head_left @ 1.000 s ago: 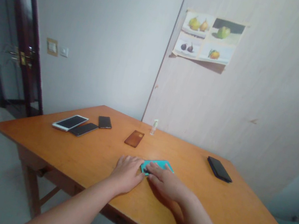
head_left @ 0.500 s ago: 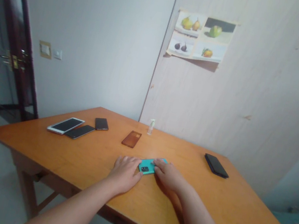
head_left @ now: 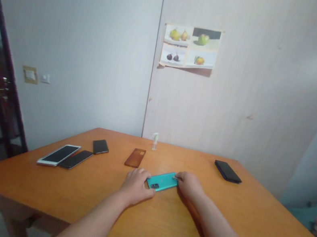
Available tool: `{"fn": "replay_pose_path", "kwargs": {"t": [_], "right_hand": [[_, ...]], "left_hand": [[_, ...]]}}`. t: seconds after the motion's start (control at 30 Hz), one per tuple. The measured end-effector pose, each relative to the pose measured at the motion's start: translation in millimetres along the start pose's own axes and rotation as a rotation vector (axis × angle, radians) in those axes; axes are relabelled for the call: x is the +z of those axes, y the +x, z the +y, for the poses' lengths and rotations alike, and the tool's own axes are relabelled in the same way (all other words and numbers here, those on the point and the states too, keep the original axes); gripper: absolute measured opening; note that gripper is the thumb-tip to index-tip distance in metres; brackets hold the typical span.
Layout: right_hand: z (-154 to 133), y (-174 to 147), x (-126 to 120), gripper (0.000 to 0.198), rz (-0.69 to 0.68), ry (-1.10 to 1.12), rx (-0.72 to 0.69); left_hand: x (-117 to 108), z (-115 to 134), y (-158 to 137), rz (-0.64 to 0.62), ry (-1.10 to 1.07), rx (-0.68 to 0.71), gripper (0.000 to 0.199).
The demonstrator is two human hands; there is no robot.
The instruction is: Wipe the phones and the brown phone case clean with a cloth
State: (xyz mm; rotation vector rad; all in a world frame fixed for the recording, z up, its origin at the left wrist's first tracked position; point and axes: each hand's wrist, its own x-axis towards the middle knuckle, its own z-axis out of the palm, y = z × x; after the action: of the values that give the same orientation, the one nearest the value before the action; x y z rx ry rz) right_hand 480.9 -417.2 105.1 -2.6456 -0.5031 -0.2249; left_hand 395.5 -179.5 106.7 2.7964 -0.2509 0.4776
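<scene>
A teal smartphone [head_left: 163,181] lies back side up on the wooden table, its camera block at the left end. My left hand [head_left: 136,187] holds that left end, with the thumb at the near corner and the fingers at the far one. At the opposite end, my right hand [head_left: 189,185] grips the phone's right edge with its fingertips; part of its grip is hidden by the hand itself. Beyond the phone lies a brown translucent phone case [head_left: 135,158], apart from both hands.
At the left, a white tablet [head_left: 59,155] lies against a dark phone [head_left: 76,159], with a smaller black phone [head_left: 100,146] behind. A clear pump bottle [head_left: 154,142] stands near the wall. A black phone-like device [head_left: 228,171] lies right on the table [head_left: 140,221].
My right hand has slid off the phone's back to its right end, so more of the teal back shows. My left hand stays at the left end. The camera view has levelled and shifted.
</scene>
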Motion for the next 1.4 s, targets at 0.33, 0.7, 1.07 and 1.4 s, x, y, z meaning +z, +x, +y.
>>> {"fn": "replay_pose_path", "kwargs": {"t": [0.33,0.7,1.07,1.4], "right_hand": [[1.5,9.4,7.0,0.016,0.155,0.11,0.099],[-43.9,-19.9,6.8,0.024,-0.049,-0.016,-0.326],[-49.6,-26.8,-3.2,0.028,-0.103,-0.113,-0.302],[-40.5,-18.1,-3.2,0.021,-0.028,-0.169,-0.071]], "left_hand": [[7.3,-8.0,0.0,0.019,-0.099,0.028,0.037],[11.9,-9.4,1.7,0.011,-0.09,0.047,0.034],[3.4,-3.5,-0.5,-0.03,-0.098,0.04,0.037],[6.9,-7.7,1.2,0.007,-0.168,0.09,0.029]]}}
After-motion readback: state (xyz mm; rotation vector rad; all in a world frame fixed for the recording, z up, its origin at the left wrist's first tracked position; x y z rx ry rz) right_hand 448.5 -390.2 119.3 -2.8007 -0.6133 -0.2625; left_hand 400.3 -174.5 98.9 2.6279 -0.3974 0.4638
